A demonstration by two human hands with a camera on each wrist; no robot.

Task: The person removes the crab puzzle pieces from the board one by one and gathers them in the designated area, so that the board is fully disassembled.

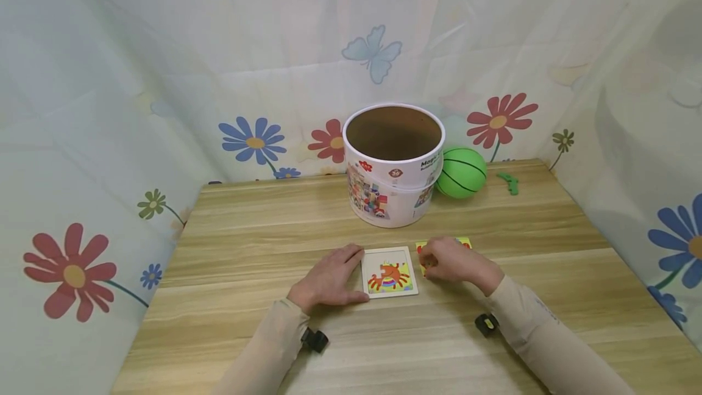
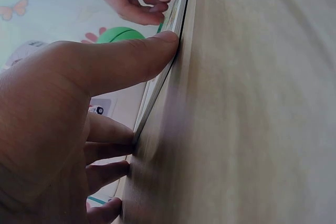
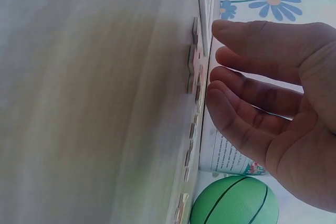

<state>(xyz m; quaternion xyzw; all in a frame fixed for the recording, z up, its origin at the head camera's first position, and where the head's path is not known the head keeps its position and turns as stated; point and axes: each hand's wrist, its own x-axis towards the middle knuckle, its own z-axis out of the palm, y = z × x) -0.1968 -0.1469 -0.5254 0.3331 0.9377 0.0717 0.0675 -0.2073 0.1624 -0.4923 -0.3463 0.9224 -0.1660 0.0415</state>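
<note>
A square jigsaw puzzle tray (image 1: 390, 272) with a white border lies on the table, a red crab-like picture partly filling it. My left hand (image 1: 334, 276) holds the tray at its left side, thumb at the near corner and index finger at the far corner. In the left wrist view, the thumb (image 2: 134, 59) presses against the tray's thin edge. Just right of the tray, my right hand (image 1: 452, 259) hovers over yellow and red puzzle pieces (image 1: 465, 241), partly hiding them. Its fingers are loosely bent, with nothing between them in the right wrist view.
A large white bucket (image 1: 390, 200) with printed pictures stands open behind the tray. Beside it sits a green ball (image 1: 462, 173) with black lines. A small green toy (image 1: 510, 183) lies farther right. Flowered curtains (image 1: 252, 47) border the wood-grain table (image 1: 241, 230).
</note>
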